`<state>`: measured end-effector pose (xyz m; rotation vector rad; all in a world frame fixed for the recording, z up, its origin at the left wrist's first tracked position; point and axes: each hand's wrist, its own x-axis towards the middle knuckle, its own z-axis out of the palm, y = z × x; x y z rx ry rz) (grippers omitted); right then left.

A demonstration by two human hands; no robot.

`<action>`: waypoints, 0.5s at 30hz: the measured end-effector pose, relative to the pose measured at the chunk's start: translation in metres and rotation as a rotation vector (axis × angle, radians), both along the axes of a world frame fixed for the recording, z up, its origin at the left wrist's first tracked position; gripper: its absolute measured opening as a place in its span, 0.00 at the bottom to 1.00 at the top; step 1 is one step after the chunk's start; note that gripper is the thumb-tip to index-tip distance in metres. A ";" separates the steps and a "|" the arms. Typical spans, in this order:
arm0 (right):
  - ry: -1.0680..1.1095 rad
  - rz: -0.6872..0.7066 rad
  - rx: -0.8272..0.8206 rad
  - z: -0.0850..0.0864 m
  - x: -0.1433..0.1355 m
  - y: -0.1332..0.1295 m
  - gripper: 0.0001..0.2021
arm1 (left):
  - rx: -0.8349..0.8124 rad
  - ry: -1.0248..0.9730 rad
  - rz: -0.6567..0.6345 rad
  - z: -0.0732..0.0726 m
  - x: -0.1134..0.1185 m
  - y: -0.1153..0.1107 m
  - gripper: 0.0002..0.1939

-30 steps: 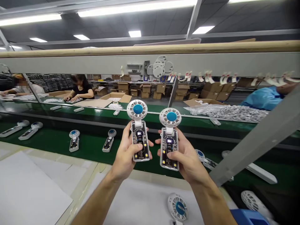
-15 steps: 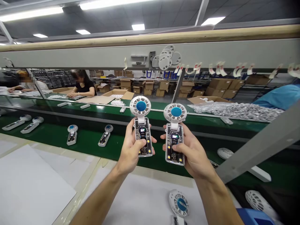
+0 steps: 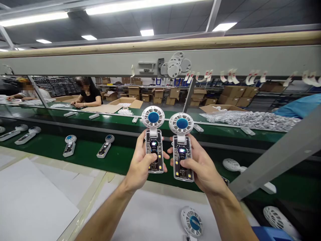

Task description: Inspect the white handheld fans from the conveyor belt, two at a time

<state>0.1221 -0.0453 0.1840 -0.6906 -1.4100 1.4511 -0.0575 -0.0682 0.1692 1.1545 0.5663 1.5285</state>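
Note:
My left hand [image 3: 140,162] is closed around a small handheld fan [image 3: 154,147], its thumb pressed on the front of the exposed circuit board. A matching handheld fan [image 3: 182,154] is gripped in my right hand [image 3: 203,164], thumb likewise on the board. Both fans stand upright side by side, slightly apart, each with a round white slotted head and a blue centre. Small lit digits glow on both boards. Below my right hand another fan [image 3: 191,221] lies on the white-covered table [image 3: 140,214], its lower end cut off by the frame.
Beyond the table runs a green conveyor belt [image 3: 85,154] carrying several fans. A grey post [image 3: 271,157] slants across the right side. A heap of white parts [image 3: 253,117] lies at the back right. Two people work across the line; a blue sleeve [image 3: 301,103] shows at right.
My right hand has moved its fan left, closer to the left one, and both fans sit slightly lower in view. Fans on the belt have shifted left.

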 end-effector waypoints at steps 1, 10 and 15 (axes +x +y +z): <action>0.003 0.005 -0.002 0.000 0.000 0.000 0.41 | -0.002 0.001 -0.002 0.000 0.000 0.000 0.33; 0.115 -0.009 -0.087 -0.003 -0.006 0.004 0.22 | -0.014 0.006 0.010 -0.004 0.000 0.002 0.32; -0.023 -0.325 0.044 0.001 0.014 -0.004 0.17 | -0.055 0.124 0.324 -0.011 0.001 0.008 0.23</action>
